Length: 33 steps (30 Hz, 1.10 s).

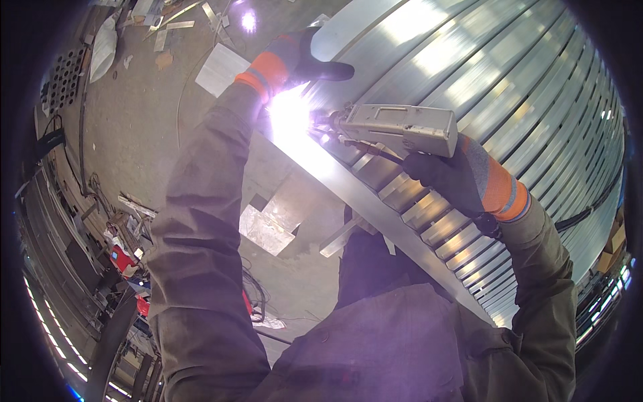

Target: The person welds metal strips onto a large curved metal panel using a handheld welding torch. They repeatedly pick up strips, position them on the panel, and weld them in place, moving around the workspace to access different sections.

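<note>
My right hand (pixel 455 171), in a dark glove with an orange and grey cuff, is closed round a welding gun (pixel 402 127) with a boxy grey body. The gun's nozzle points left, at a white-violet glare (pixel 289 119) that hides the spot beneath it. This glare lies on the corner of a long flat metal bar (pixel 375 221), which runs along the ends of shiny metal slats (pixel 462 87). Beyond the glare, my left hand (pixel 298 59) rests by the slats' edge, gloved alike, thumb stretched out and apart from the fingers. I see nothing held in it.
Metal offcuts (pixel 268 228) and a pale sheet piece (pixel 223 70) lie on the concrete floor (pixel 140 161). At the left are a perforated plate (pixel 63 80) and long metal stock (pixel 57 221). Cables (pixel 254 295) trail below, and cardboard boxes (pixel 611 248) stand far right.
</note>
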Available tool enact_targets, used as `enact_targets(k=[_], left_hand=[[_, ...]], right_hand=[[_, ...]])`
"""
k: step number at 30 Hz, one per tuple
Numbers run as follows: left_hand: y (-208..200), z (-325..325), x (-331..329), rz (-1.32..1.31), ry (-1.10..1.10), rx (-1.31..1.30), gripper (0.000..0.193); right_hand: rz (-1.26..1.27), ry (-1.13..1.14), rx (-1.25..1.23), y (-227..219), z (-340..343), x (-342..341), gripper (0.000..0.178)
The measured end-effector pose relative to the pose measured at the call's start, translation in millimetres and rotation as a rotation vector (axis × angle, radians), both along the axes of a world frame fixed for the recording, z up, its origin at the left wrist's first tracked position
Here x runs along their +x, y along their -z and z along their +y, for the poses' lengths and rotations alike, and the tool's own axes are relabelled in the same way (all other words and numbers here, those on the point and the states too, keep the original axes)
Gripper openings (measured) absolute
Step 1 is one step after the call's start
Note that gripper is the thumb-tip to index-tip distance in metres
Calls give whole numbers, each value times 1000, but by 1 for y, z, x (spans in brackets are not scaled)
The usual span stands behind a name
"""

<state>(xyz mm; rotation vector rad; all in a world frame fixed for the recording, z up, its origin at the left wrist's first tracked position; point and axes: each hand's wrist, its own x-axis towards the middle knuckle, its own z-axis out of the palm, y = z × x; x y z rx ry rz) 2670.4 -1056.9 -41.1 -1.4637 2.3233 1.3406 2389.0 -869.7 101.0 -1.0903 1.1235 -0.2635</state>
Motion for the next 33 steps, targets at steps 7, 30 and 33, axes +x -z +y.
enact_targets(k=[7, 30, 33], left_hand=[[-6, 5, -2, 52, -31, -29, 81], [-13, 7, -3, 11, -24, -72, 77], [-10, 7, -2, 73, -24, -68, 78]], right_hand=[[3, 20, 23, 0, 1, 1, 44], [14, 8, 8, -1, 5, -4, 48], [13, 6, 3, -3, 5, -4, 50]])
